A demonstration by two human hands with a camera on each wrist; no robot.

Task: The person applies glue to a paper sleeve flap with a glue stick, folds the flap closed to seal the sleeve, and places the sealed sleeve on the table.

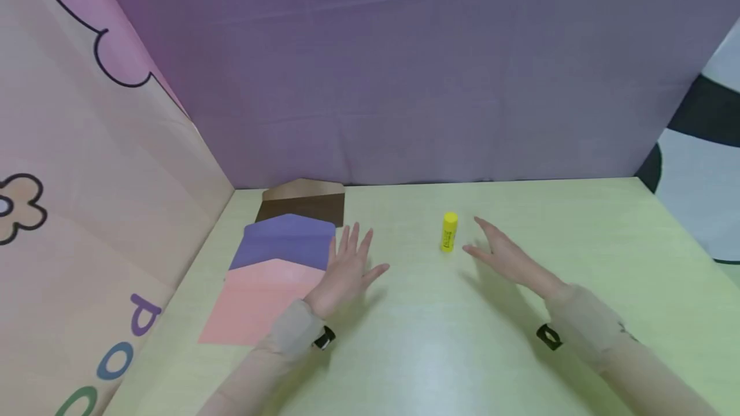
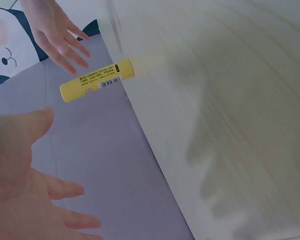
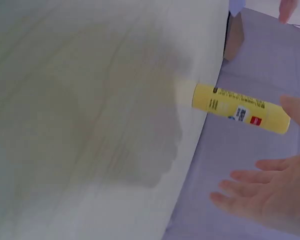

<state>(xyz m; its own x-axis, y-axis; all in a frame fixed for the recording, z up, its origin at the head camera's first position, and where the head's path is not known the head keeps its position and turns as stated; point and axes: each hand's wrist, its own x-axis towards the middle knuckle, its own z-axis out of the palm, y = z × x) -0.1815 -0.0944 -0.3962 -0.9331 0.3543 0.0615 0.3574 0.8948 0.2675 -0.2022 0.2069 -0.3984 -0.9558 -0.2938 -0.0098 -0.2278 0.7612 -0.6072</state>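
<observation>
I am holding both hands (image 1: 343, 273) (image 1: 507, 257) wide and empty near the yellow glue stick (image 1: 449, 232), probably light, rigid, best pinched mid-barrel.

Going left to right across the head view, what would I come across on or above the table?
Pink envelope, left hand, yellow glue stick, right hand.

Head view looks forward and down; 2 closer wrist views share the yellow tube (image 2: 96, 80).

Upright yellow glue stick (image 1: 449, 232)
</observation>
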